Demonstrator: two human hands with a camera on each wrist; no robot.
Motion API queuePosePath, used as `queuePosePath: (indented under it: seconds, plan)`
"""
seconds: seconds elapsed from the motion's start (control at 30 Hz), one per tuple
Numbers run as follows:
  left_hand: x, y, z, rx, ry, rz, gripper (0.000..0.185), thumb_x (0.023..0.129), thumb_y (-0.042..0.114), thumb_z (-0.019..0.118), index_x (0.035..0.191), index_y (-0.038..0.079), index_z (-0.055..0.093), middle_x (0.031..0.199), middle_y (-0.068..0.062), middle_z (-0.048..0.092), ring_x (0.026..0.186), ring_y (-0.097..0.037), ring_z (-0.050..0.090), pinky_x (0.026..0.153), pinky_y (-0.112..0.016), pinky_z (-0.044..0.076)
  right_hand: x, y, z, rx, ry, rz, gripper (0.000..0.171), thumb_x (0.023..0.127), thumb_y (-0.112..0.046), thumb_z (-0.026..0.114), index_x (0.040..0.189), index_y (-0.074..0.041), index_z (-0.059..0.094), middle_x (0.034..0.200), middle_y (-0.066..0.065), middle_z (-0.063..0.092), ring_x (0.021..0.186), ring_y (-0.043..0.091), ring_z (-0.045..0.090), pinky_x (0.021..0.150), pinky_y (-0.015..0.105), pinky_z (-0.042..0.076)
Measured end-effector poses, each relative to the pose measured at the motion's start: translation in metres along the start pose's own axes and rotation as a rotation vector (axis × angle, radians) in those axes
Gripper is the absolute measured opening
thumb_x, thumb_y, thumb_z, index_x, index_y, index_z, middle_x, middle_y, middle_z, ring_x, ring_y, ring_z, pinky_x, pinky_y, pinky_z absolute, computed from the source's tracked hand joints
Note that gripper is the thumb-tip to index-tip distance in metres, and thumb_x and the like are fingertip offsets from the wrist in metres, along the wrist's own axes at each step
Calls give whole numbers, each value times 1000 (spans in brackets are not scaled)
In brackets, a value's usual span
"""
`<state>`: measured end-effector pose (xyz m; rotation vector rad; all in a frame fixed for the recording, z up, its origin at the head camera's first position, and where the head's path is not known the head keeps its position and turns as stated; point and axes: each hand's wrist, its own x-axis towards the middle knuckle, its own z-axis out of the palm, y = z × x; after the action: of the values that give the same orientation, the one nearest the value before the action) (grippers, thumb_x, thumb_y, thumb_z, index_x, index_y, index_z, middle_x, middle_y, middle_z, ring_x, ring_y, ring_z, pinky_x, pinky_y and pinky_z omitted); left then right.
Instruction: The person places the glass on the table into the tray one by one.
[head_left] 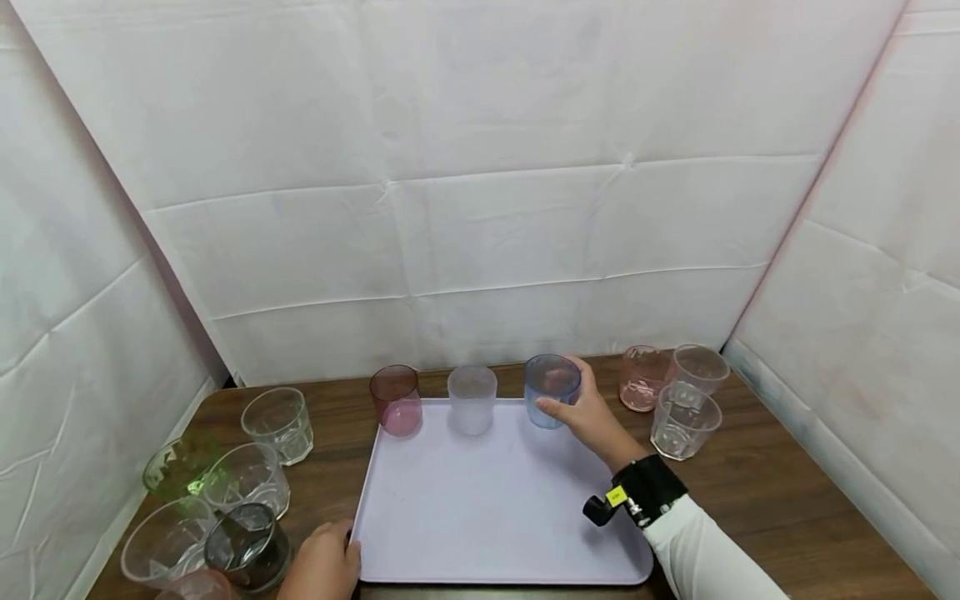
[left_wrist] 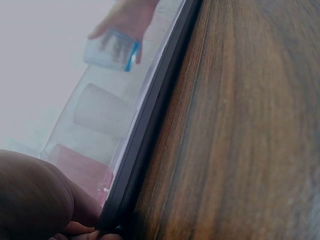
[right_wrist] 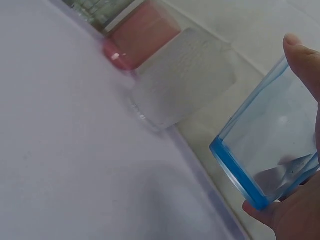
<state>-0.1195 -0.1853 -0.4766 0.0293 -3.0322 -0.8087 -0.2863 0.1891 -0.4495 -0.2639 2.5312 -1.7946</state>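
My right hand (head_left: 588, 417) holds a clear blue tumbler (head_left: 551, 387) above the far right part of a pale lilac tray (head_left: 495, 517). The right wrist view shows the thumb along the side of the tumbler (right_wrist: 270, 135) and fingers round it, its blue base tilted. To its left on the tray's far edge stand a frosted clear tumbler (head_left: 472, 400) and a pink-red tumbler (head_left: 400, 404), both upright. My left hand (head_left: 322, 562) grips the tray's left edge near the front corner. In the left wrist view its fingers (left_wrist: 35, 195) close on the dark-sided rim.
Several glasses crowd the table's left side, among them a green glass (head_left: 180, 467), a dark grey glass (head_left: 251, 550) and a clear tumbler (head_left: 281, 425). At the right stand a pink glass (head_left: 641, 379) and two clear glasses. White sheets (head_left: 480, 250) enclose the back and sides.
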Motion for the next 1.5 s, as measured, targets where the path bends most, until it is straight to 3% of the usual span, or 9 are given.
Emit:
queuePosePath:
  seconds: [0.3,0.6,0.87,1.1,1.27,1.5]
  plan:
    - [1,4,-3,-10,-28,-20,26,87,3,68,107,-13,66,98,-25,68,99,-43,66,85,-55,53,7,21,11,-28,25,20,99,84,-29,83,154,-10,15,150,27,38,143,42,34,117,55,27]
    - [0,2,-3,-19,-17,-19,26,87,4,67,107,-13,67,97,-23,68,99,-43,66,85,-55,53,11,20,11,-63,-8,17,100,87,-34,81,155,-8,14,149,23,42,142,40,39,116,54,31]
    - [0,1,-1,-13,-20,-22,28,87,4,68,108,-14,66,99,-26,68,101,-44,66,87,-55,53,3,14,6,-199,-11,45,104,84,-46,81,158,-8,18,155,27,37,144,48,34,113,61,34]
    - [1,3,-2,-17,-32,-43,28,88,4,67,109,-14,66,101,-26,68,103,-44,65,89,-56,52,-12,2,-5,-228,-6,-16,89,89,-21,79,157,-6,24,152,25,39,133,45,49,102,48,51]
    - [1,3,-1,-12,-31,-36,27,88,4,67,108,-13,67,100,-25,68,102,-44,65,88,-56,53,-21,-14,-19,-232,78,-126,73,91,-6,74,151,0,35,136,25,50,118,37,59,94,41,55]
    - [0,0,0,-9,-9,-2,26,87,4,67,107,-13,67,98,-26,68,100,-44,66,87,-55,53,-50,-40,-48,-257,281,-221,25,100,-17,65,122,-6,65,103,10,65,90,18,61,72,23,52]
